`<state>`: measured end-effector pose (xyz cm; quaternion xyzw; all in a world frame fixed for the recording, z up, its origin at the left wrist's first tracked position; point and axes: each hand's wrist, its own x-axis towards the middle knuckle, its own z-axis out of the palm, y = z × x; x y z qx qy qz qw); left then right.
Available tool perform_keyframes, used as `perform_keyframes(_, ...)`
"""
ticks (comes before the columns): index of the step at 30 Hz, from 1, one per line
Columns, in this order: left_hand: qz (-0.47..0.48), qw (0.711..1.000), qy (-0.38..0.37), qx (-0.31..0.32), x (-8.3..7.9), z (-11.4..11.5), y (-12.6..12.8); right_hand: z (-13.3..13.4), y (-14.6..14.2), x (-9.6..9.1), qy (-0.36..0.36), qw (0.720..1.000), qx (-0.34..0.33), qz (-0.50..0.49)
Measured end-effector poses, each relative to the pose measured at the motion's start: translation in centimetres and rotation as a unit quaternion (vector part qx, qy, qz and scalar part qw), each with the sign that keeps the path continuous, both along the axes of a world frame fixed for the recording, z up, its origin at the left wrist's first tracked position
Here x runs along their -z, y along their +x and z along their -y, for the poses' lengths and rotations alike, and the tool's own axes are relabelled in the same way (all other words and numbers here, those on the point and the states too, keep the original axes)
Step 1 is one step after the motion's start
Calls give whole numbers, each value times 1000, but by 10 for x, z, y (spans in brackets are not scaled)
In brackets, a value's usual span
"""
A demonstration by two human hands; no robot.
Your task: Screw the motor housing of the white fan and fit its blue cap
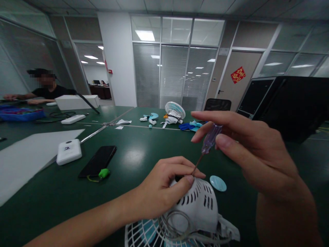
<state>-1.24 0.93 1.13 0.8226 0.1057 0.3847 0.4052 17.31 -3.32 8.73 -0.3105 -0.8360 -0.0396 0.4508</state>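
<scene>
A small white fan lies grille down at the near edge of the table, its slotted motor housing facing up. Over the housing's top curls my left hand, thumb and forefinger close around a screwdriver tip. My right hand grips the clear purple handle of that screwdriver between thumb and fingers, with the forefinger stretched out. The shaft slants down to the housing; its very tip is hidden by my left fingers. A looped grey cord rests against the fan. Beside the housing is a light blue disc.
On the green table lie a black phone with a green charm and a white box-shaped device on a metal rod. Farther back stand another fan and blue fan parts. A person sits at far left.
</scene>
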Motion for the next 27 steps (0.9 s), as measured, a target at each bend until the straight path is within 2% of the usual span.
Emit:
perform_keyframes(5,2,1000,3,0,0,0,-1,0,1,1,9,999,14,-31)
perform_keyframes(9,-3,1000,0,1,-1,0,-1,-6,-1,7,57,995,35,-77)
perform_keyframes(16,-7,1000,0,-4,-2,2,0,-4,0,7,67,994,30,-76)
perform_keyframes(22,-9,1000,-4,-2,-2,1,0,-6,-3,5,108,990,36,-78)
perform_keyframes(27,-7,1000,-2,0,-1,0,-1,-4,-2,4,88,995,27,-50)
